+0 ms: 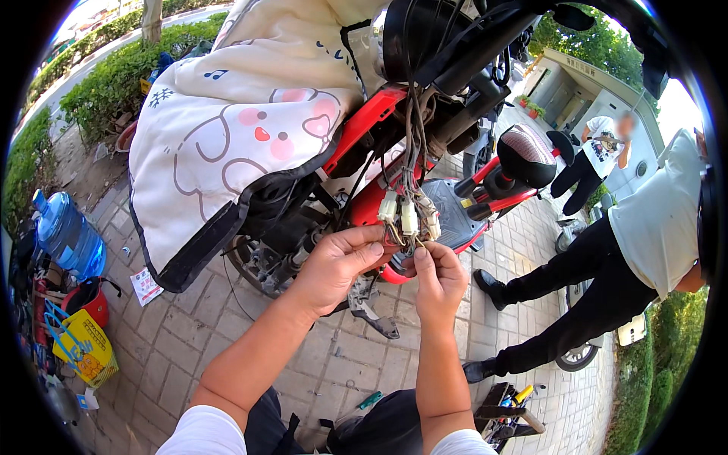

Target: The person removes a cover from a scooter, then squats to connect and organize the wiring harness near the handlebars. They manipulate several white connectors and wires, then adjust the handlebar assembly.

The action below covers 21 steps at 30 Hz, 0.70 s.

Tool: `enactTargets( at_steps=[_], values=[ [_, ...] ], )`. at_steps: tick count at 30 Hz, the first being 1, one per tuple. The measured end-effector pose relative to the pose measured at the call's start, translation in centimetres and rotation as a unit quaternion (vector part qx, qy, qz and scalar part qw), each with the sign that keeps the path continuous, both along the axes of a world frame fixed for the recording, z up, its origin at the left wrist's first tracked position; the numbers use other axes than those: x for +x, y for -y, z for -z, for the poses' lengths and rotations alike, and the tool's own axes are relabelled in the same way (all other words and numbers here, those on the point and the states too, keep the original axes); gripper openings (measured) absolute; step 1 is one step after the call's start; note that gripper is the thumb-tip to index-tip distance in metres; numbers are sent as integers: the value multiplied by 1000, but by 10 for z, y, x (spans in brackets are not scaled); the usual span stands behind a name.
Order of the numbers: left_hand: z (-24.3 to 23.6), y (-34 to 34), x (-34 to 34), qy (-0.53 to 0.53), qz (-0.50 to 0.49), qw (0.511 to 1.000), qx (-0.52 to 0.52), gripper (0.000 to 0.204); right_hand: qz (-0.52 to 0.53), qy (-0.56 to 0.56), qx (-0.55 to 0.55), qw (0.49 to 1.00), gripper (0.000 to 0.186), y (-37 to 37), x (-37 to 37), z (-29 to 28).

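A wiring harness [414,152] hangs from the front of a red electric scooter [371,199], ending in several white plastic connectors [409,217]. Just under these, the thumb and fingers of my left hand [340,265] pinch thin wires on the bundle's left side. My right hand [437,279] is closed on thin wires at the lower right of the connectors, thumb against the forefinger. The exact wires between my fingertips are partly hidden. To the left, a padded cream cover [250,136] with a cartoon animal drapes over the scooter.
At the left stand a blue water jug [72,235], a red bucket [89,299] and a yellow bag [85,345]. A green-handled tool [370,400] lies on the paving between my legs. A tool box [506,417] sits lower right. One person [599,258] stands close on the right, another [599,155] farther back.
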<state>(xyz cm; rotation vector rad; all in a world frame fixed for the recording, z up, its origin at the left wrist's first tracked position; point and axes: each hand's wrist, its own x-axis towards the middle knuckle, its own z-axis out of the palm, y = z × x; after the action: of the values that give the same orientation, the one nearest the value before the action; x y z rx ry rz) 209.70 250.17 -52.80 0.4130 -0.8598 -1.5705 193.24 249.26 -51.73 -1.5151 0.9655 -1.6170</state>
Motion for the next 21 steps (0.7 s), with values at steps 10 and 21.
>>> enactTargets(
  at_steps=[10, 21],
  values=[
    [-4, -2, 1, 14, -9, 1000, -3, 32, 1, -6, 4, 1000, 10, 1, 0, 1],
    [0, 4, 1, -13, -30, 999, 9, 28, 28, -94, -39, 994, 7, 0, 1, -4]
  ],
)
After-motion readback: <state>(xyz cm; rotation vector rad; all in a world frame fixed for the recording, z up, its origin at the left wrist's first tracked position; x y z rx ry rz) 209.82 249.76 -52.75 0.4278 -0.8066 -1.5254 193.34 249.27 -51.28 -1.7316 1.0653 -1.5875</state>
